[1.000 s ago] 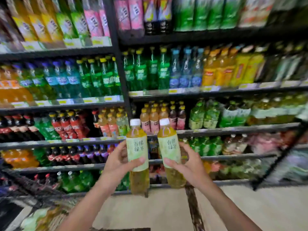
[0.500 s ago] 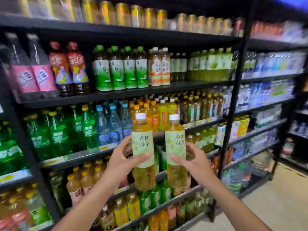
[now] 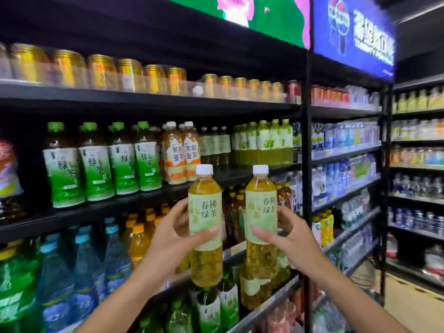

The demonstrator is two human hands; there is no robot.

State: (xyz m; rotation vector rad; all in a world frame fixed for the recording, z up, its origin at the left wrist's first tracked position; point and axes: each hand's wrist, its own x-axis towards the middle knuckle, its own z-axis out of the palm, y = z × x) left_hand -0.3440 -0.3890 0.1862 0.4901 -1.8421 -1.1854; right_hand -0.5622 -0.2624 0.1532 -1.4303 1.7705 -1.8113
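Both of your hands are full, each wrapped round a bottle of yellow-green tea with a white cap. Your left hand [image 3: 168, 239] grips the left bottle [image 3: 205, 212] over the lower part of its pale green label, the thumb lying across the front and the other fingers [image 3: 179, 207] curled round the far side. Your right hand [image 3: 293, 239] grips the right bottle [image 3: 261, 212] the same way, thumb on the front of the label. You hold the two bottles upright in the air, side by side at about the same height, with a narrow gap between them and not touching. They hang in front of the black shelf [image 3: 134, 203], just below and to the right of the green-label tea bottles [image 3: 96, 164] and the orange-label bottles [image 3: 182, 152] standing on it. A clear stretch of that shelf board shows just above and between the two caps. Gold cans [image 3: 101, 73] line the board above, blue-capped bottles [image 3: 81, 265] crowd the row below at left, and water bottles [image 3: 343, 135] fill the next bay to the right, under a blue lit sign [image 3: 355, 32].
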